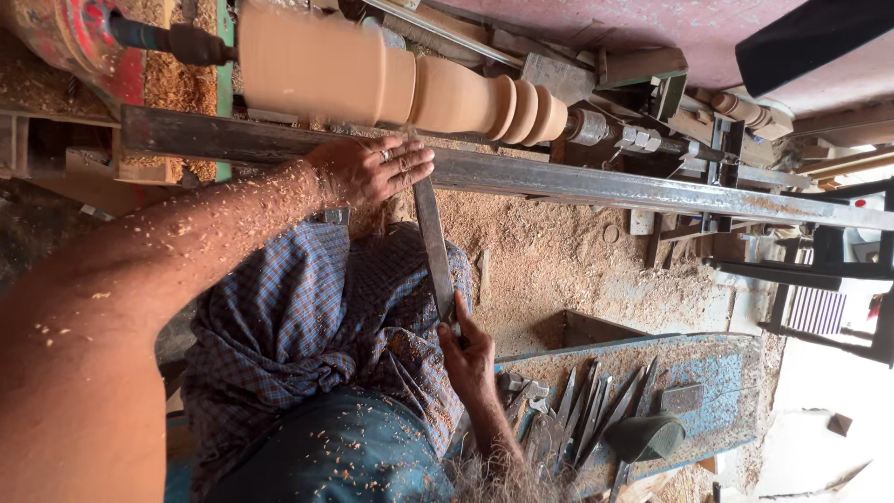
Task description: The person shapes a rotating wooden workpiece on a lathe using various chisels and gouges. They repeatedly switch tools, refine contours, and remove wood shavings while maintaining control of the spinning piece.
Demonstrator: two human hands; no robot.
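**At the lathe: both hands on one long chisel**

On the steel bar (605, 186) that runs left to right in front of the lathe, the left hand (372, 168) lies flat. Its fingers are stretched out and pressed over the far end of the chisel (433, 242), pinning the blade down on the bar. My judgement is that the bar serves as a rest and the flat hand steadies the tip.

The right hand (470, 359) is at the near end, with its fingers closed around the handle; held that far back, it has leverage to steer. The chisel runs near to far between the hands, with its tip at the bar just under the turned wooden piece (391, 79). I cannot tell whether the tip touches the wood. The piece is pale, with a thick drum at left and rounded beads at right, mounted between the lathe ends.

Surface: sawdust (549, 261) covers the bench, the left forearm and the checked cloth (298, 326) over the lap.

Room: a blue tray (717, 373), near right, holds spare chisels (587, 410) fanned out within the right hand's reach. Timber and metal frames stand at far right.
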